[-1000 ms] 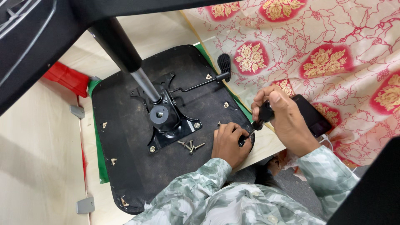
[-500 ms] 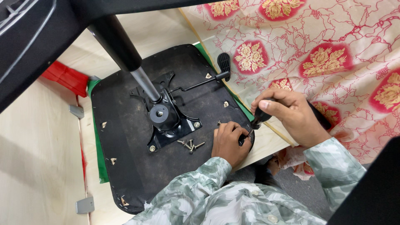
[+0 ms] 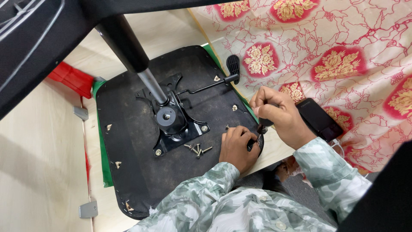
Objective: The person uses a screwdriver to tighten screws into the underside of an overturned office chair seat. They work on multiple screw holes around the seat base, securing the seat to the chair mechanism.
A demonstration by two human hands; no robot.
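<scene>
From above, the head camera looks down on a pale wooden table (image 3: 38,172) with small grey metal brackets (image 3: 88,209) fixed along its left part. On this table lies an upturned chair seat (image 3: 128,159), its black underside facing up, with a green edge showing at its left and top sides. A black metal plate (image 3: 174,124) is fixed in the middle of the seat, and a grey and black column (image 3: 137,64) rises from it toward the upper left. A thin lever with a black paddle (image 3: 233,64) goes from the plate to the right edge of the seat. A few loose screws (image 3: 197,149) lie on the seat just below the plate.

The left hand (image 3: 236,148) rests on the right edge of the seat, near the screws, its fingers curled closed around the lower end of a black screwdriver (image 3: 257,133). The right hand (image 3: 279,116) is just above it, fingers closed tightly around the screwdriver's handle, so the tool stands nearly upright at the seat's edge. Both sleeves are pale green with a leaf-like pattern.

To the right, a cream cloth (image 3: 343,47) with red lines and red and gold flowers covers the surface. A black phone (image 3: 319,118) lies on it, just beside the right wrist. Something red (image 3: 71,79) shows behind the seat at the left.
</scene>
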